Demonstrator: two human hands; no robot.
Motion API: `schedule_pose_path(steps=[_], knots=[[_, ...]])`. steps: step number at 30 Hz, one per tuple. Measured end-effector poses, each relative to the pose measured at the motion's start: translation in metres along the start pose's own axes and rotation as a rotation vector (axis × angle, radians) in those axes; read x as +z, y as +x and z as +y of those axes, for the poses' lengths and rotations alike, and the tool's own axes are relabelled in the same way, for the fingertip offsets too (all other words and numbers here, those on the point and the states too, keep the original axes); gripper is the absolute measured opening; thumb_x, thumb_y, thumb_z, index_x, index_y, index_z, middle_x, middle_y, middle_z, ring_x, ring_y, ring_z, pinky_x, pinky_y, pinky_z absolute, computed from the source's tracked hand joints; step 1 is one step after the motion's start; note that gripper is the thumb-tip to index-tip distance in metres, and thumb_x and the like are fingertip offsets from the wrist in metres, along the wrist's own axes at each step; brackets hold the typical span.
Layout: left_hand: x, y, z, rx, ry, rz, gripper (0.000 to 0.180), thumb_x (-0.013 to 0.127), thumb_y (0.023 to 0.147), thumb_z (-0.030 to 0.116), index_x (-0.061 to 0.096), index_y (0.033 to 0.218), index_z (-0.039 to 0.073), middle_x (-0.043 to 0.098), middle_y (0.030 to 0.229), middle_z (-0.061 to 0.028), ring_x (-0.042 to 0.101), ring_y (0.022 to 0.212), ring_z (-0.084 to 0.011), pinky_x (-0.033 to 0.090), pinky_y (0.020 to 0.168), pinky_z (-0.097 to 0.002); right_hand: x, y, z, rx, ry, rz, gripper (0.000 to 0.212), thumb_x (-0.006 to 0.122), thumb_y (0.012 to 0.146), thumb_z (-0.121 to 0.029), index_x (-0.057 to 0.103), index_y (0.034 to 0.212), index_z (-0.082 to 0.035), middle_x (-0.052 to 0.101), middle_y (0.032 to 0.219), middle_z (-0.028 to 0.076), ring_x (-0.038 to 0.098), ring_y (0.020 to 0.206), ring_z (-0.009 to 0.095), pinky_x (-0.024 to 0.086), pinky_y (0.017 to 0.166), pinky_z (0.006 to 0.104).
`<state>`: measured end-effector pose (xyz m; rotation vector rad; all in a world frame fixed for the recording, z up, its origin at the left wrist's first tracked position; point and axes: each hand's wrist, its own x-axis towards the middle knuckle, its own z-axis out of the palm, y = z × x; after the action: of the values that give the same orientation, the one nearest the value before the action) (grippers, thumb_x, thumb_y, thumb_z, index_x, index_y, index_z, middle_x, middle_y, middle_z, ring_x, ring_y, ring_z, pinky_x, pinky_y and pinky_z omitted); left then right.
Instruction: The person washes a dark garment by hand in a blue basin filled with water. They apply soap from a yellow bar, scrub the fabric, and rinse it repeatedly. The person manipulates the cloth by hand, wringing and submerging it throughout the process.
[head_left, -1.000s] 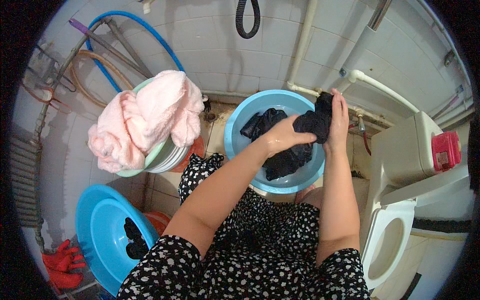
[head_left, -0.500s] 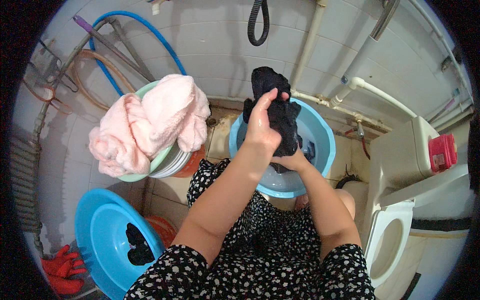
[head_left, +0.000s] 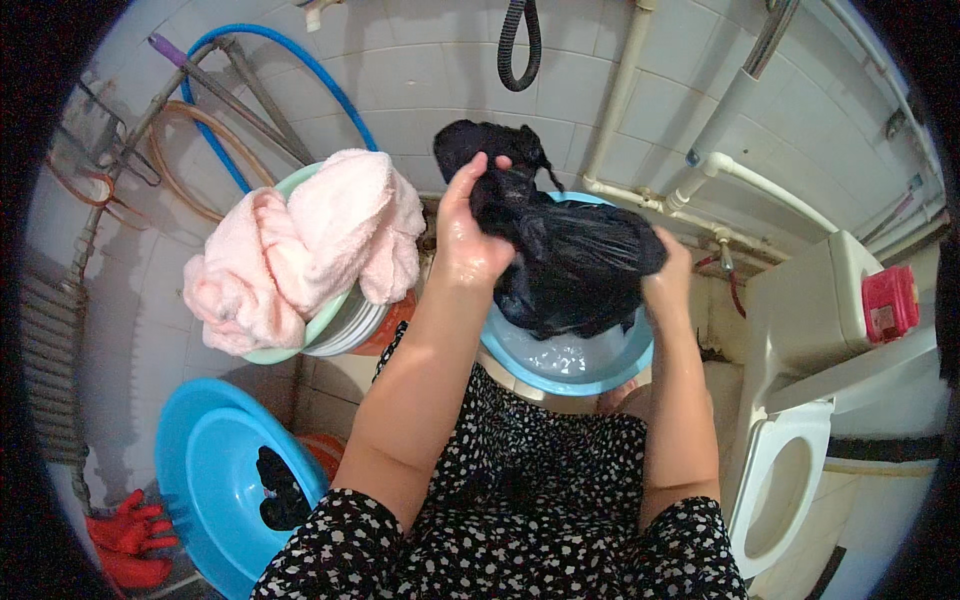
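Observation:
A wet black garment (head_left: 575, 262) is stretched between my two hands over a light blue basin (head_left: 563, 380) of cloudy water. On its left, my left hand (head_left: 478, 225) grips a bunched part, thumb and fingers wrapped round it. My right hand (head_left: 666, 272) is closed on the garment's right edge; some of its fingers are hidden by the cloth. The lower part of the fabric hangs down into the basin and covers much of the water. What kind of garment it is, I cannot tell.
Pink fluffy cloth (head_left: 335, 240) is heaped in a pale green basin (head_left: 325, 318) at left. Nearer, a blue basin (head_left: 215, 450) contains a small black cloth (head_left: 283, 490). Red gloves (head_left: 130, 540) lie at lower left. A toilet (head_left: 785, 490) stands at right; pipes (head_left: 740, 175) run along the wall.
My hands have moved apart, the left one leftward and the right one rightward and up. The black garment, bunched upright before, is now spread wide between them.

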<state>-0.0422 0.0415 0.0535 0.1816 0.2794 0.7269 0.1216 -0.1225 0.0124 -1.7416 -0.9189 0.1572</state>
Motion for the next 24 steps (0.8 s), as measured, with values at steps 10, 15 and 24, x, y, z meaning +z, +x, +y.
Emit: schedule_pose_path(steps=[10,15,24], knots=[[-0.038,0.029,-0.068,-0.122,0.208,0.050,0.027,0.058,0.086,0.031,0.060,0.099,0.008,0.063,0.104,-0.0094,0.057,0.098,-0.0283,0.041,0.091,-0.0466,-0.021,0.016,0.030,0.344,0.124,0.098,0.058,0.045,0.070,0.012,0.052,0.124,-0.009,0.063,0.101,0.013,0.058,0.088,0.020,0.045,0.078,0.0274],[-0.031,0.022,-0.096,-0.146,0.142,0.096,0.033,0.056,0.087,0.037,0.061,0.103,0.008,0.062,0.106,-0.0087,0.056,0.100,-0.0282,0.039,0.095,-0.0458,0.013,0.000,0.005,0.236,0.334,0.024,0.070,0.043,0.063,0.019,0.054,0.125,-0.011,0.058,0.115,0.012,0.054,0.106,0.022,0.039,0.093,0.0274],[-0.026,0.010,-0.084,-0.317,0.021,-0.117,0.036,0.043,0.093,0.037,0.056,0.116,0.012,0.061,0.111,-0.0120,0.060,0.100,-0.0253,0.049,0.087,-0.0401,0.035,-0.040,-0.041,-0.527,-0.138,-0.193,0.064,0.067,0.064,-0.008,0.045,0.124,-0.010,0.038,0.133,0.017,0.032,0.124,0.040,0.028,0.103,0.0454]])
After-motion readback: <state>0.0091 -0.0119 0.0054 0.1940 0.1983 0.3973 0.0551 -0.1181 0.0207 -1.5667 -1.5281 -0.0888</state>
